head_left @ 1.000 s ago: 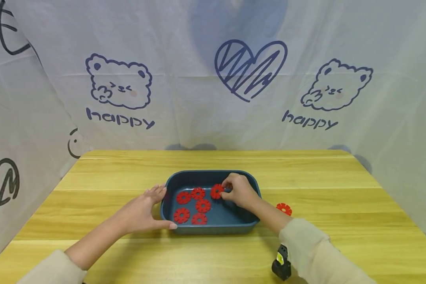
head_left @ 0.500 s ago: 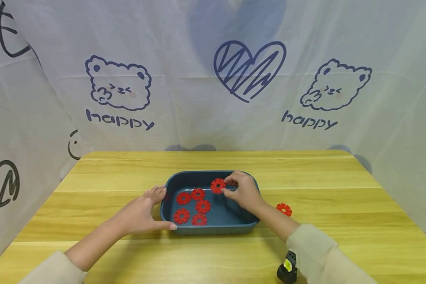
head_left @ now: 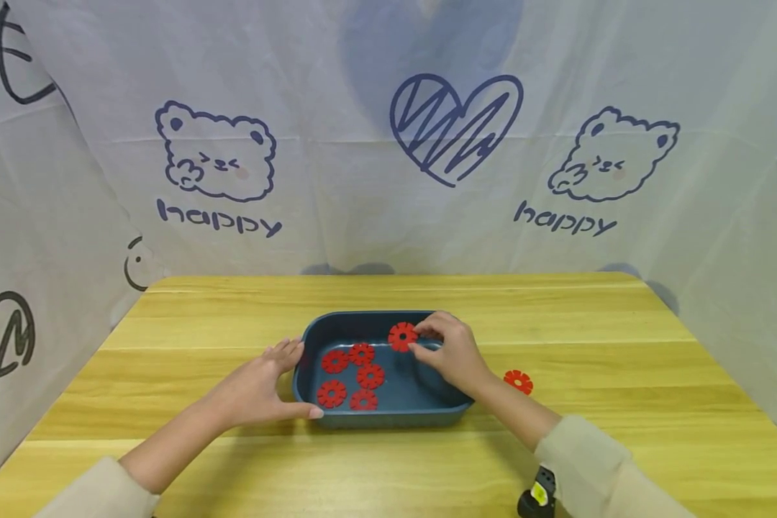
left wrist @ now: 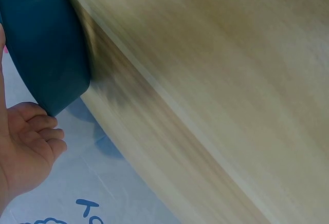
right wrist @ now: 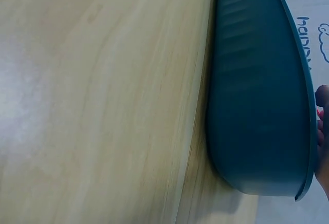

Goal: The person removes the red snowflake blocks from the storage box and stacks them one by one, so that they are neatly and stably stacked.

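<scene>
A dark blue rectangular tub [head_left: 395, 419] stands on the wooden table. My left hand [head_left: 259, 388] holds its left end, thumb on the front rim and fingers by the left rim; in the left wrist view that hand [left wrist: 28, 147] has curled fingers against the tub's wall [left wrist: 46, 44]. Over the tub's back right part, my right hand [head_left: 452, 352] pinches a red notched snowflake disc [head_left: 402, 337] between thumb and fingers. Several like red discs [head_left: 370, 376] lie in the tub's left half. The tub's outer wall [right wrist: 262, 95] mostly hides the right hand [right wrist: 323, 126] in its wrist view.
Another red notched disc [head_left: 518, 381] lies on the table [head_left: 596, 338] right of the tub, close by my right forearm. A black device with a yellow mark [head_left: 539, 495] is at the right sleeve. Behind the table hangs a white printed cloth [head_left: 337, 201].
My right hand has lifted the pinched disc slightly and drawn it a little to the right. The left hand and the tub have stayed in place.
</scene>
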Demonstrator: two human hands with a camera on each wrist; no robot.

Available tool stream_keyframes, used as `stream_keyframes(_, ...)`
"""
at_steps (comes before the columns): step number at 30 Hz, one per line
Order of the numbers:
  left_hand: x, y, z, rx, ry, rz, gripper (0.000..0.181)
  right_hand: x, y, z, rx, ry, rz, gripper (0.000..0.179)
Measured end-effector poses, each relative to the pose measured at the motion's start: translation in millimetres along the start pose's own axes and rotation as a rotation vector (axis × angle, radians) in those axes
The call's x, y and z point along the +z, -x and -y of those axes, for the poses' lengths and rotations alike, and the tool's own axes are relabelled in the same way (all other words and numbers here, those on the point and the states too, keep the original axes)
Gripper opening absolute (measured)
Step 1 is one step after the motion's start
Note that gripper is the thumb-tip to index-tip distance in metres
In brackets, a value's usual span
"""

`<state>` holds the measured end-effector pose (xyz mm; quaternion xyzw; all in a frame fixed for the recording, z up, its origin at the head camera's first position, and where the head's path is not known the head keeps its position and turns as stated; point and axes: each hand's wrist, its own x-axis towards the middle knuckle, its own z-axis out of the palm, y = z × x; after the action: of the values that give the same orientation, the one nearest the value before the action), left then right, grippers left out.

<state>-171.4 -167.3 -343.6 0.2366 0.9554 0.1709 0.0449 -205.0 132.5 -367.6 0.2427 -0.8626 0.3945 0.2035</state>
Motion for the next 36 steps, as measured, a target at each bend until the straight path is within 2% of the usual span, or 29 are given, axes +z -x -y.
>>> stream_keyframes(20, 0.1, -0.9, 0.3, -0.002, 0.003, 0.0, 0.105, -16.2, 17.4, -1.4, -0.101, 0.028, -0.095, 0.019)
stream_keyframes(36, -1.2, -0.2, 0.2, -0.005, 0.003, 0.001, 0.105, -28.7, 28.1, -7.8, -0.125, 0.06, -0.16, 0.021)
